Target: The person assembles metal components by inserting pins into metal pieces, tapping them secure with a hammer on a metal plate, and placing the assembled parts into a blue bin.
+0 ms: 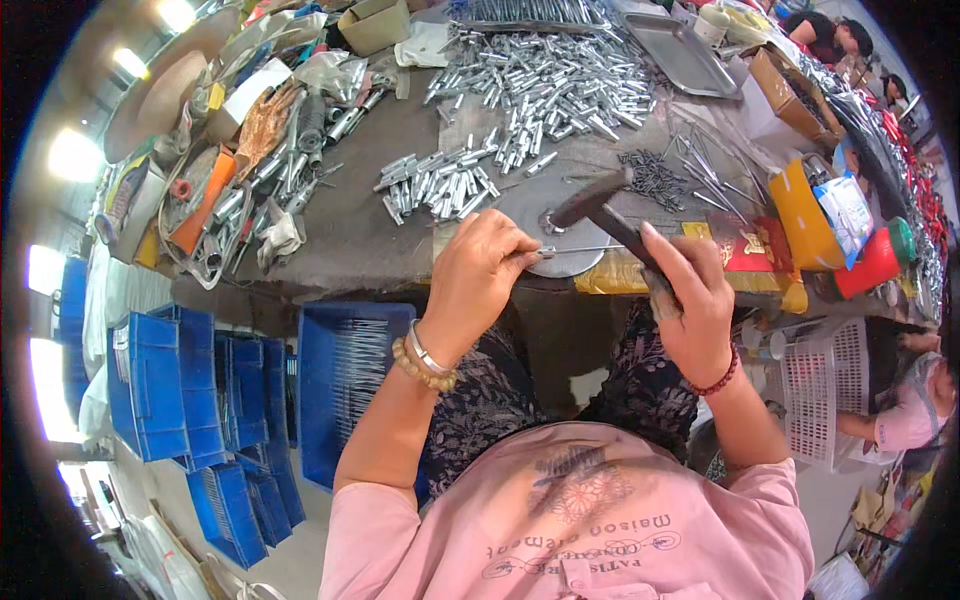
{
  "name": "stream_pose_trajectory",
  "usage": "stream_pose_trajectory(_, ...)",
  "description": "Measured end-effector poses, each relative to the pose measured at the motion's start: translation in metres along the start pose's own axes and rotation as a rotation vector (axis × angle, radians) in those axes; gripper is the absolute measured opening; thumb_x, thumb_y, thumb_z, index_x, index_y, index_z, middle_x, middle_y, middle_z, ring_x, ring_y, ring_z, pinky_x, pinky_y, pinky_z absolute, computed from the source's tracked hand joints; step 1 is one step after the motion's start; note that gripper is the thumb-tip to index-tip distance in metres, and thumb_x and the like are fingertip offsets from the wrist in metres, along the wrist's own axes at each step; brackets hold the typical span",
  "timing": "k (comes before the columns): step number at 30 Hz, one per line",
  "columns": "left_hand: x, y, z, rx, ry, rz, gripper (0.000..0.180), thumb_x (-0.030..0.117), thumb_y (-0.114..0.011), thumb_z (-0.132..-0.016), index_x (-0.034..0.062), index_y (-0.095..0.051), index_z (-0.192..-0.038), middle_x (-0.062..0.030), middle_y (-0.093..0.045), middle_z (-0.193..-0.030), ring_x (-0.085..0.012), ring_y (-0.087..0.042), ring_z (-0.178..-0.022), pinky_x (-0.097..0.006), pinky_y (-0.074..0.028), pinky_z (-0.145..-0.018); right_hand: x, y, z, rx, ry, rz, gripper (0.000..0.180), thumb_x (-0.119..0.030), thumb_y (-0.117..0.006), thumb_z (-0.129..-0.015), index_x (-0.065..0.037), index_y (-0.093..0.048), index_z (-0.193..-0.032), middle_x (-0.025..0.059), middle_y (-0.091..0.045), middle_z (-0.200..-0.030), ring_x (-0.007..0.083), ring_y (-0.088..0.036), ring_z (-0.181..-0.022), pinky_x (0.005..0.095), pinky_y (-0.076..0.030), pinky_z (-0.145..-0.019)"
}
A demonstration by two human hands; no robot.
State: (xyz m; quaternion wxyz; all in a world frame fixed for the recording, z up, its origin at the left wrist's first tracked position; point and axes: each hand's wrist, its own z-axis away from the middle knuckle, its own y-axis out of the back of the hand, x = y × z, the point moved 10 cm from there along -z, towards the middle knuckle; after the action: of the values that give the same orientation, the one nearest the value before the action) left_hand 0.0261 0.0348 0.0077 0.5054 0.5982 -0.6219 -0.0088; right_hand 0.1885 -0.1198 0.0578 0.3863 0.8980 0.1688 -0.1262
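Note:
My left hand pinches a thin metal rod at its thicker end, low over a round metal plate at the table's front edge. The rod points to the right. In my right hand is a hammer, gripped by its dark handle. Its head hangs just above the plate, over the far side of the rod. Beyond my left hand lies a small group of silver metal sleeves. A larger heap of the same sleeves spreads farther back. Small dark pins lie beyond the hammer.
Loose rods and a yellow box lie at the right, beside a red container. An orange-handled tool sits among clutter at the left. Below the table, a blue bin holds rods. A metal tray lies at the back.

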Motion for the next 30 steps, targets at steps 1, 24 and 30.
stream_pose_trajectory(1, -0.001, -0.002, -0.001, -0.001, -0.001, 0.001, 0.011, 0.005, -0.08, -0.085, 0.0021, -0.076, -0.095, -0.0074, -0.065, -0.091, -0.0271, -0.063, -0.09, -0.038, -0.051, -0.082, -0.004, 0.001, 0.005, -0.015, -0.005, -0.002, 0.063, 0.004, -0.071, -0.08, -0.013, -0.069, -0.141, 0.0129, -0.064, -0.105, 0.0335, -0.069, -0.086, 0.042, -0.057, -0.071)
stream_pose_trajectory(24, -0.009, 0.006, 0.006, 0.015, 0.007, -0.065, 0.009, 0.013, -0.079, -0.087, 0.0055, -0.076, -0.09, -0.0083, -0.068, -0.093, -0.0282, -0.065, -0.091, -0.04, -0.052, -0.083, 0.005, -0.032, -0.009, -0.145, -0.154, -0.04, 0.057, 0.007, -0.067, -0.084, -0.015, -0.072, -0.136, 0.013, -0.065, -0.106, 0.0333, -0.069, -0.093, 0.0437, -0.057, -0.079)
stream_pose_trajectory(30, -0.014, -0.004, 0.012, 0.138, 0.079, -0.021, 0.011, 0.024, -0.079, -0.086, 0.0135, -0.08, -0.088, -0.0062, -0.065, -0.091, -0.028, -0.066, -0.096, -0.043, -0.053, -0.085, 0.002, -0.047, -0.012, -0.24, 0.171, 0.379, 0.055, 0.003, -0.068, -0.084, -0.016, -0.072, -0.135, 0.0123, -0.064, -0.121, 0.0325, -0.064, -0.112, 0.0423, -0.052, -0.096)
